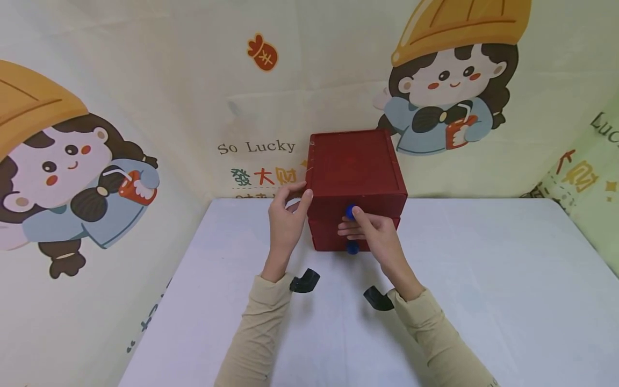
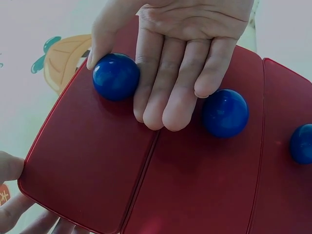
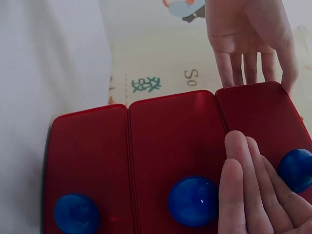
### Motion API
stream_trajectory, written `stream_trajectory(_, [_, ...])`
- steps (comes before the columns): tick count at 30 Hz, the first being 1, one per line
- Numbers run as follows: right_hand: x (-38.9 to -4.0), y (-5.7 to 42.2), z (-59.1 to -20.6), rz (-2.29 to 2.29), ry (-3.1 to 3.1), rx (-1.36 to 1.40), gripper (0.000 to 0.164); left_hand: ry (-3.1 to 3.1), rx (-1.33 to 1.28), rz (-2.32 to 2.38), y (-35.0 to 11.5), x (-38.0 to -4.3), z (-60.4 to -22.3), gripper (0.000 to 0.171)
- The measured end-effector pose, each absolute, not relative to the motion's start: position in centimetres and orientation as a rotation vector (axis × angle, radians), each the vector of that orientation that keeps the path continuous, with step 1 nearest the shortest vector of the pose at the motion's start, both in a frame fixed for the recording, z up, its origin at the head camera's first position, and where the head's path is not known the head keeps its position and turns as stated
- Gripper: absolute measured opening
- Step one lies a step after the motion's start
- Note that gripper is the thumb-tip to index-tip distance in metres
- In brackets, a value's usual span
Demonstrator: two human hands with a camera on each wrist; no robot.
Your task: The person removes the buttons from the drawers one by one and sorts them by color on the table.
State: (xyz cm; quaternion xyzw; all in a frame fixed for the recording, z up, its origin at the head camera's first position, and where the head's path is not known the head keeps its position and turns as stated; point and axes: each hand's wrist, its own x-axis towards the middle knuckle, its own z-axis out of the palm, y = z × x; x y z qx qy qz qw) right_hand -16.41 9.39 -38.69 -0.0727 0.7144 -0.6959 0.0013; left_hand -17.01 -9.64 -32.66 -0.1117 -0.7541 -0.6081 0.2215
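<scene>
A red drawer box [image 1: 357, 164] stands at the back of the white table, with three front panels stacked one above another. Each panel carries a round blue knob. At the top knob [image 2: 116, 77], my right hand [image 1: 382, 239] pinches with thumb and index finger, while the other fingers extend across the front. Below them is the middle knob [image 2: 225, 113]. My left hand [image 1: 285, 228] rests at the box's upper left edge, its thumb by the front corner and its fingers along the side. The bottom knob [image 3: 76, 214] is free of either hand.
Black elbow-shaped pieces [image 1: 306, 281] show beside both wrists, just above the table [image 1: 493, 279]. Behind the box hangs a pale cloth [image 1: 193, 80] printed with cartoon figures and lettering, close to its rear.
</scene>
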Motion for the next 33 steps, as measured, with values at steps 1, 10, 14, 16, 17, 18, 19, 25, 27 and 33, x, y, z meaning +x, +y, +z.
stream_trajectory(1, [-16.4,9.4,-38.6,-2.187,2.238,-0.23,0.055,-2.085,-0.308,-1.688,-9.7,-17.0,-32.7,0.03])
stream_trajectory(10, [-15.8,9.5,-38.4,-2.166,2.24,-0.225,0.057,-2.074,-0.289,-1.762,-9.7,-17.1,-32.6,0.032])
stream_trajectory(14, [-15.6,9.5,-38.4,-2.141,2.251,-0.205,0.058,-2.093,-0.265,-1.753,-9.7,-17.0,-32.5,0.032])
stream_trajectory(16, [-15.5,9.5,-38.4,-2.133,2.251,-0.197,0.057,-2.1,-0.255,-1.748,-9.7,-17.0,-32.5,0.031])
stream_trajectory(17, [-15.4,9.5,-38.4,-2.131,2.251,-0.195,0.057,-2.103,-0.25,-1.748,-9.7,-17.0,-32.5,0.031])
stream_trajectory(18, [-15.4,9.5,-38.4,-2.129,2.252,-0.194,0.057,-2.104,-0.245,-1.75,-9.7,-17.0,-32.5,0.031])
stream_trajectory(19, [-15.3,9.5,-38.4,-2.128,2.251,-0.196,0.056,-2.104,-0.241,-1.75,-9.8,-17.0,-32.5,0.031])
stream_trajectory(25, [-15.1,9.5,-38.3,-2.126,2.251,-0.199,0.055,-2.111,-0.226,-1.75,-9.8,-17.1,-32.4,0.032])
stream_trajectory(27, [-15.0,9.5,-38.3,-2.125,2.251,-0.202,0.055,-2.113,-0.22,-1.752,-9.7,-17.1,-32.4,0.032])
stream_trajectory(33, [-14.7,9.6,-38.2,-2.115,2.247,-0.208,0.054,-2.114,-0.205,-1.768,-9.8,-17.1,-32.4,0.032])
